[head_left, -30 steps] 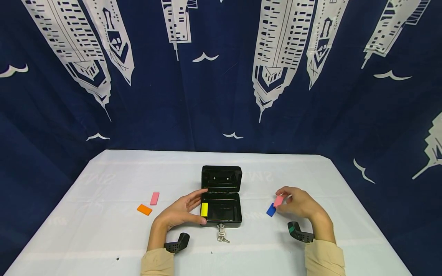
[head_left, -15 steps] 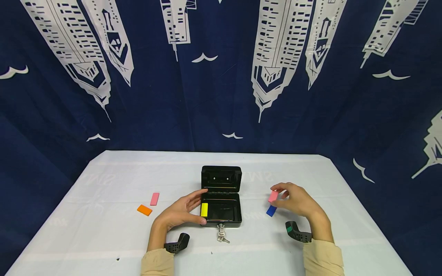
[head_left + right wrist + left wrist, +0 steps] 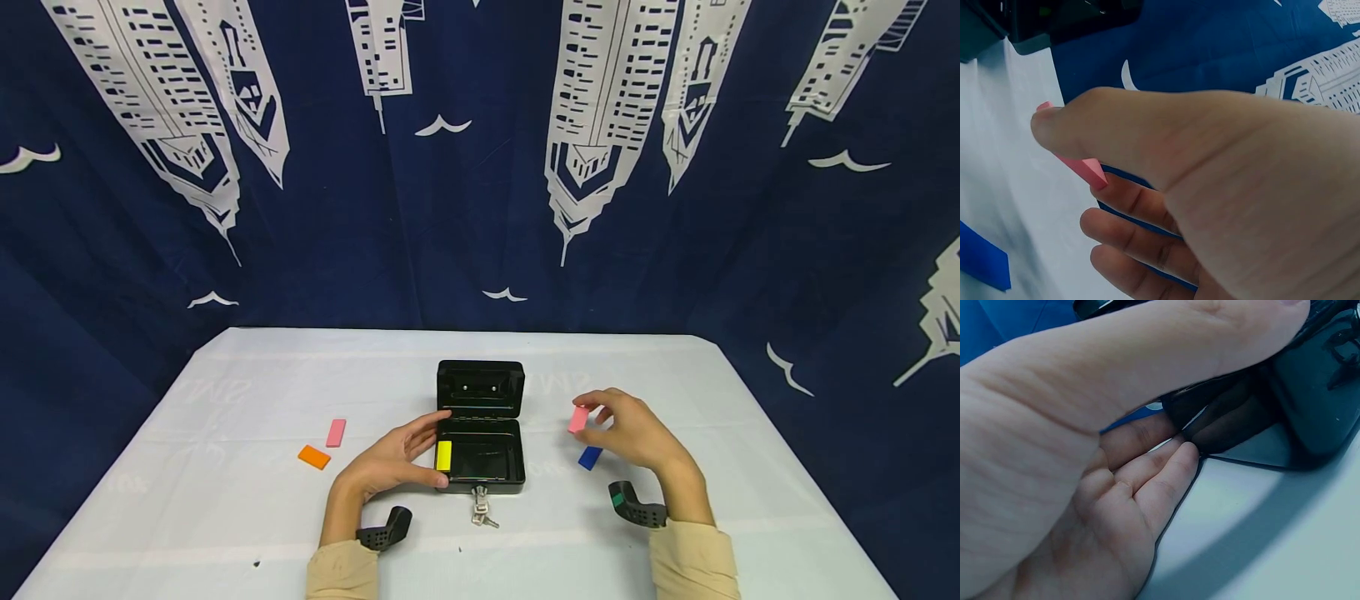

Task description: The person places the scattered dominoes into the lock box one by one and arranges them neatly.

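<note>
A black metal cash box point(image 3: 489, 454) stands with its lid point(image 3: 480, 400) raised, a yellow block point(image 3: 444, 456) inside at the left wall. My left hand point(image 3: 390, 462) rests along the box's left side, thumb at the front corner, fingers extended toward the hinge. In the left wrist view, fingertips touch the box's dark side point(image 3: 1235, 419). To the right of the box, my right hand point(image 3: 633, 429) pinches a pink block point(image 3: 578, 419) between thumb and fingers, above the table. The right wrist view shows this pink block point(image 3: 1088, 170) partly covered by the thumb.
A blue block point(image 3: 589, 457) lies beneath my right hand. Left of the box lie another pink block point(image 3: 336, 432) and an orange block point(image 3: 313, 457). Keys point(image 3: 482, 510) hang from the box's front lock over the white table point(image 3: 225, 500). A dark blue printed cloth point(image 3: 337, 233) hangs behind.
The right hand has carried the pink block leftward and away from the body, uncovering more of the blue block. My left hand and the cash box keep their places.
</note>
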Demonstrator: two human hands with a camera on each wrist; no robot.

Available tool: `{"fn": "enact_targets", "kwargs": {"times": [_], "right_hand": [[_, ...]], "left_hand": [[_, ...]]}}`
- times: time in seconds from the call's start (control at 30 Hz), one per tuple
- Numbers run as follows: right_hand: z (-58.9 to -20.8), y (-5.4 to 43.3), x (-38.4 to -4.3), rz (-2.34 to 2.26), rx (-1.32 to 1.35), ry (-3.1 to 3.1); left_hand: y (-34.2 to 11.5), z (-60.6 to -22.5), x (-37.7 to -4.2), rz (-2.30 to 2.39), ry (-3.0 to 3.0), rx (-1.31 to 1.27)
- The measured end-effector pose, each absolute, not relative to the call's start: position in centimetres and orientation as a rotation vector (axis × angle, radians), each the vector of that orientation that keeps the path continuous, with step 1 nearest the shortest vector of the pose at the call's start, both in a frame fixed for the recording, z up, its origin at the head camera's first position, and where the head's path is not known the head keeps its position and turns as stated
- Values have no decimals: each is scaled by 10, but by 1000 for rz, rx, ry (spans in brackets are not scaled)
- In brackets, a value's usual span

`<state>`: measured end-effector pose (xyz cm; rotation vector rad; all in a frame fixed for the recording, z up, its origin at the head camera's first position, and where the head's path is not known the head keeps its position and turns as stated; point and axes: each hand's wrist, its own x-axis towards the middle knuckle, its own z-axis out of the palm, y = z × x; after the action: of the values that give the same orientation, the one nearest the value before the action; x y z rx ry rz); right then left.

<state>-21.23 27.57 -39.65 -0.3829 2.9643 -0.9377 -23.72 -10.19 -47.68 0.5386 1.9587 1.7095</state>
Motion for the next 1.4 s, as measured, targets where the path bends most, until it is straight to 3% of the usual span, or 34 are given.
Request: {"fn": "enact_targets", "kwargs": {"times": [1.4], "right_hand": [[-406, 217, -218, -1002, -725, 2981]], "left_hand": [[-102, -476, -237, 1713, 1976, 531]]}}
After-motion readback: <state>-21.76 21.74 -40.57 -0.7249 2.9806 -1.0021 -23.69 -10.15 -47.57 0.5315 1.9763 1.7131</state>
